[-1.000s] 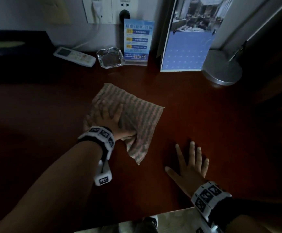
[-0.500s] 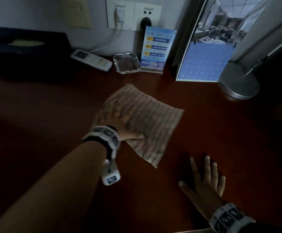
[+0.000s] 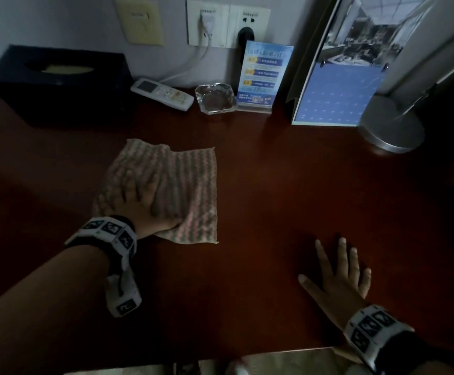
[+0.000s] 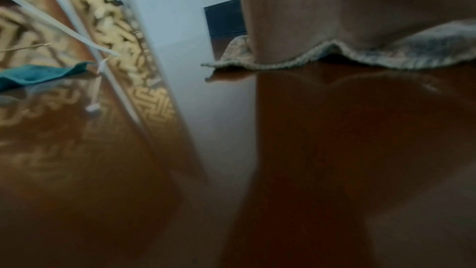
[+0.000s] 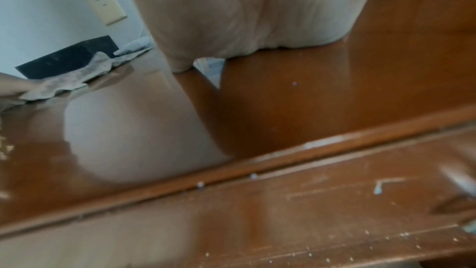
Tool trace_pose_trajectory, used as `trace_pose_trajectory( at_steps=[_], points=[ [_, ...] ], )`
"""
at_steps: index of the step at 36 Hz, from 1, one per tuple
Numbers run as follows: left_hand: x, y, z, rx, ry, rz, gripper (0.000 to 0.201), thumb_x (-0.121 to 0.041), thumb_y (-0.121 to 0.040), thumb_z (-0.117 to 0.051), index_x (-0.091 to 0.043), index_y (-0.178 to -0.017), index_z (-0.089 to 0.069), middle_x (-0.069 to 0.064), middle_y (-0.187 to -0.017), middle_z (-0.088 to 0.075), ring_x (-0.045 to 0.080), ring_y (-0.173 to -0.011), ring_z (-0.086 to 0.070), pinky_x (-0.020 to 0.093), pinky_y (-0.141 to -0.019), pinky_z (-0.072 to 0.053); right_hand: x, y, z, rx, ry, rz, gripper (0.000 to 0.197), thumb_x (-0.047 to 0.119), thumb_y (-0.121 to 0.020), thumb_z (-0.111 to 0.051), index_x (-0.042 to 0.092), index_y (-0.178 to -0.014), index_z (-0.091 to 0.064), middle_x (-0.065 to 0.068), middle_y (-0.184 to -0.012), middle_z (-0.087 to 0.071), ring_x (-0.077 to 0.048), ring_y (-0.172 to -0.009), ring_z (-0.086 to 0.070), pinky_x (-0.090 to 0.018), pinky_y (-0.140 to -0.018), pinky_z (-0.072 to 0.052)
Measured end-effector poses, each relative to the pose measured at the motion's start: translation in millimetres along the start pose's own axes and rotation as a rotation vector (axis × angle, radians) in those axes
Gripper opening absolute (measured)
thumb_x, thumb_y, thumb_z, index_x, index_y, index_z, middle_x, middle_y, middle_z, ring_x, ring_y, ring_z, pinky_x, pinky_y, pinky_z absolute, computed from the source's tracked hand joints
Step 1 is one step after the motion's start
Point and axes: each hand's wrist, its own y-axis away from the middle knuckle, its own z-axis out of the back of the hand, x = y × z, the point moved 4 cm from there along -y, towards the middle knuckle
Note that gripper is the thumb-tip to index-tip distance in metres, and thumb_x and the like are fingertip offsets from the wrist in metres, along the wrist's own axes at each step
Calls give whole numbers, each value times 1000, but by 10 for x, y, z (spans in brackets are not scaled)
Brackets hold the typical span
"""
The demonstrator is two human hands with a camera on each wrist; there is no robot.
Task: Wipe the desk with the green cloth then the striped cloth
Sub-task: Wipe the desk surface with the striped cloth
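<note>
The striped cloth is pressed flat on the desk under the left hand, whose fingers are spread over its near-left part; the thumb edge lies at the cloth's near hem. Compared with a second ago, the cloth has been turned: its far corner then pointed toward the ashtray, whereas its right edge is now squared to the desk front, and a fold has been raised at the far edge. A sweeping, rotating stroke is thereby indicated, and the second stage of the task is judged to be under way. The right hand is laid flat on the bare wood, fingers straight and slightly splayed, nothing held; it has been kept in that bracing role through all three head views. The green cloth is seen only in the left wrist view, lying loose at the left, well apart from the work, so the first stage is taken as finished. The stretch of desk toward the lamp base has probably still to be covered.
</note>
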Motion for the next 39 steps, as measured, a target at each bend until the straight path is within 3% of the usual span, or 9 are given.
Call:
trace_pose_trajectory(
  at_steps=[14,21,25,27,30,31,34,36,39],
  points=[
    [-759,1033,-801,151,-182,-214,115,-84,-64,-50,-38,-146,16,8,-148,40,35,-135,35,59,-111,8,-5,-23,4,-91,-23,19,81,77,-82,-20,44,-142,21,-6,-151,34,-28,-141,24,-54,-114,7],
    [-670,1422,-1118,132,-17,-116,106,-82,-69,-47,-47,-141,23,3,-146,42,32,-135,36,58,-112,12,23,34,79,-56,17,35,81,75,-85,-20,39,-145,20,-9,-152,32,-29,-142,21,-53,-114,6],
    [-497,1594,-1279,106,98,-14,98,-84,-72,-38,-50,-138,26,2,-148,41,35,-139,29,57,-111,10,238,313,159,-199,121,270,68,53,-95,-37,31,-151,-6,-6,-158,16,-26,-145,8,-52,-114,0],
    [-423,1644,-1329,90,128,7,98,-84,-72,-37,-49,-138,26,3,-149,39,35,-140,27,58,-112,9,425,577,145,-266,32,535,58,46,-91,-45,29,-145,-32,-8,-157,-13,-28,-143,-16,-49,-113,-15],
    [-318,1729,-1349,114,133,-10,99,-82,-73,-40,-48,-140,24,3,-150,36,34,-141,24,57,-114,5,629,924,1,-280,-95,840,50,46,-76,-53,17,-115,-65,-8,-120,-62,-30,-103,-63,-43,-87,-49],
    [-286,1777,-1348,122,111,-28,100,-80,-74,-43,-47,-142,23,3,-151,35,34,-141,24,56,-114,4,675,1016,-57,-264,-69,886,54,50,-74,-55,16,-114,-65,-7,-118,-63,-29,-101,-63,-42,-85,-51],
    [-155,1936,-1386,98,-52,-73,108,-75,-71,-55,-44,-143,20,6,-152,32,36,-142,18,57,-113,0,686,1089,-283,-115,92,851,71,50,-79,-64,21,-140,-42,0,-148,-35,-22,-132,-36,-35,-108,-31],
    [-41,1991,-1459,90,-155,-84,115,-64,-71,-66,-45,-143,21,6,-152,33,39,-142,14,59,-113,-5,666,1088,-352,-102,92,799,72,40,-78,-68,23,-142,-38,3,-152,-27,-21,-136,-30,-35,-108,-29],
    [87,1978,-1492,-12,-229,-103,101,-31,-85,-63,-46,-143,17,7,-154,29,37,-143,12,55,-115,-11,685,1075,-381,-173,84,797,63,28,-54,-85,20,-112,-66,-1,-126,-59,-25,-102,-63,-38,-75,-54]
  ],
)
